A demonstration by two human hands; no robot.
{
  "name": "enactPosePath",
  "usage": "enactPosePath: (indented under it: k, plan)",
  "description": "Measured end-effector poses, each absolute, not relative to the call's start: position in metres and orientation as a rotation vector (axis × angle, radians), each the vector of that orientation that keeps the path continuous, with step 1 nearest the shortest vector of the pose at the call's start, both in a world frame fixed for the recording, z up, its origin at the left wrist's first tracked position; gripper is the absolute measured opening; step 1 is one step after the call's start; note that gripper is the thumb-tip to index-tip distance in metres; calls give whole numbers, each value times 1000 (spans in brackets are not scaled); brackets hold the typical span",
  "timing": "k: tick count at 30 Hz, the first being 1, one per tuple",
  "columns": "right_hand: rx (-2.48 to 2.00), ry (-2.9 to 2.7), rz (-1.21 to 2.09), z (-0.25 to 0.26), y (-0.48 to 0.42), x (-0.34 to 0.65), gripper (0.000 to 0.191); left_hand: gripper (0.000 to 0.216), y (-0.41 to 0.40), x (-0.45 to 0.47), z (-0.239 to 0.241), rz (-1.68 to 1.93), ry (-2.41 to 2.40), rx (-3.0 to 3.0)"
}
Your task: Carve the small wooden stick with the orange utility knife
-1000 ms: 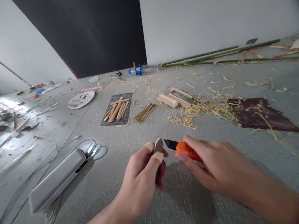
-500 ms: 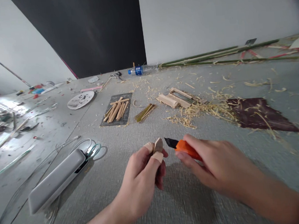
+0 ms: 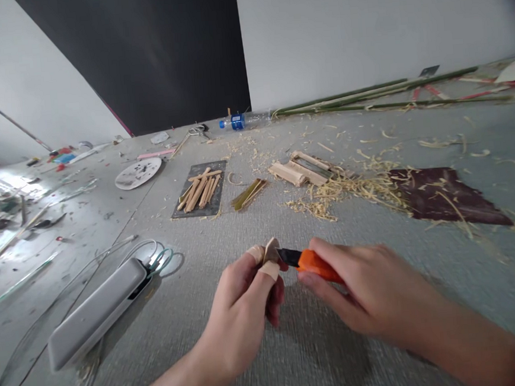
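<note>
Between the bandaged fingertips of my left hand (image 3: 243,304) is a small piece of wood (image 3: 271,249), its pointed end sticking up past the thumb; its lower part is hidden in the grip. My right hand (image 3: 362,283) is closed around the orange handle of a utility knife (image 3: 314,264). The knife's blade points left and meets the right side of the wood piece, close to the left thumb. Both hands are held above the grey surface, side by side.
Ahead lie a dark plate (image 3: 218,205) bearing several wooden sticks (image 3: 201,190), split bamboo pieces (image 3: 249,195), wood blocks (image 3: 288,173) and curled shavings (image 3: 321,207). A brown sheet (image 3: 449,196) is at right, a grey power bank (image 3: 97,312) with cables at left. A plastic bottle (image 3: 237,121) lies near the wall.
My right hand has moved the knife slightly left and down, so its blade now meets the wood piece instead of standing apart from it. My left hand is nearly still.
</note>
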State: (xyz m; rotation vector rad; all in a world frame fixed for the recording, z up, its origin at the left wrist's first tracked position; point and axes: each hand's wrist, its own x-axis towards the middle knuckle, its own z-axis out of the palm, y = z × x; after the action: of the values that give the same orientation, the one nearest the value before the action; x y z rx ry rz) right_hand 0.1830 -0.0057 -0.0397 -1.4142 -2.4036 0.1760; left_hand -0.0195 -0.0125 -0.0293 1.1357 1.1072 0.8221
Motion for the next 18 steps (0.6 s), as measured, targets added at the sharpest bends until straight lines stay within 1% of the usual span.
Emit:
enactPosePath:
  k: [5,10,15,18]
  plan:
    - [-1551,-2304,85,-41,-5,184,39,24,-13,-20,-30,817,1133,1175]
    - [-1403,-2394,179,-41,-7,184,38,24,-13,-20,-31,810,1138,1222]
    - [-1521,-2320,94,-42,-6,184,39,23,-12,-20,-32,803,1146,1215]
    - [-1486,-2325,114,-41,-6,184,37,23,-12,-20,-31,800,1155,1219]
